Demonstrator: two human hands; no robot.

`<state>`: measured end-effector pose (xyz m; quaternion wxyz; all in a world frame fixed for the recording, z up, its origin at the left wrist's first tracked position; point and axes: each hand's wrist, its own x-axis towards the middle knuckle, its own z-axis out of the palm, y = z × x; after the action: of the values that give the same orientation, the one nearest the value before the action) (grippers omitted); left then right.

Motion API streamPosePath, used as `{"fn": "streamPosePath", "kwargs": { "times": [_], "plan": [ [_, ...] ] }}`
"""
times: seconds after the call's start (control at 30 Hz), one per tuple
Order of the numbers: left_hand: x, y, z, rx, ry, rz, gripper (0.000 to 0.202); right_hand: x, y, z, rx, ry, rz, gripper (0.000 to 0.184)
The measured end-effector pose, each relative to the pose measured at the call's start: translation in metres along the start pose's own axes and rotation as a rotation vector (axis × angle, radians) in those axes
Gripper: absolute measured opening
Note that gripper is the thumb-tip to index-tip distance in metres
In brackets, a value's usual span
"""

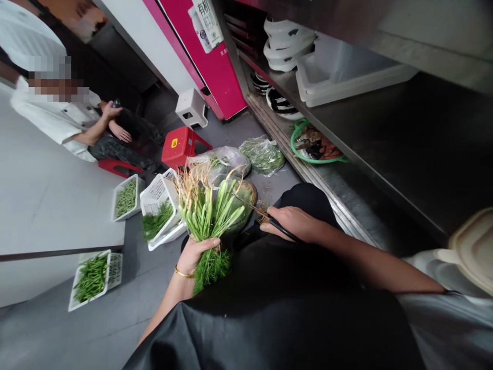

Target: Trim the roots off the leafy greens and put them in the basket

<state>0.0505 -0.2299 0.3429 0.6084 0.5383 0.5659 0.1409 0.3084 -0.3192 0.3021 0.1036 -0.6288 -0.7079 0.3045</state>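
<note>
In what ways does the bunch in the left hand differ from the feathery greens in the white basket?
The bunch is gripped by the left hand, while the feathery greens lie in the white basket. The bunch shows long pale stems and brownish roots; the feathery greens show mostly leaves, no roots visible. Both have fine green foliage.

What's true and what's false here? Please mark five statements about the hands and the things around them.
1. The left hand grips a bunch of feathery greens. True.
2. The right hand holds a knife. False: it holds scissors.
3. The bunch's roots point toward the person's body. False: they point away.
4. A white basket of green vegetables stands on the floor. True.
5. The stool nearest the plastic bags is white. False: it is red.
</note>
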Motion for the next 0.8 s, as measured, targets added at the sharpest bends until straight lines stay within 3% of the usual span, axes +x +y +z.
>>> {"fn": "streamPosePath", "kwargs": {
  "times": [0.5,0.67,0.8],
  "plan": [
    [0.004,-0.007,-0.003,-0.031,0.043,0.004,0.023,0.002,0.002,0.006,-0.128,0.050,0.141,0.056],
    [0.002,-0.002,0.001,-0.016,0.136,0.050,0.024,-0.004,0.003,0.003,-0.061,0.056,0.074,0.048],
    [0.001,-0.001,-0.001,-0.048,0.163,0.021,0.026,-0.011,0.007,-0.007,-0.046,-0.038,-0.026,0.041]
  ]
}}
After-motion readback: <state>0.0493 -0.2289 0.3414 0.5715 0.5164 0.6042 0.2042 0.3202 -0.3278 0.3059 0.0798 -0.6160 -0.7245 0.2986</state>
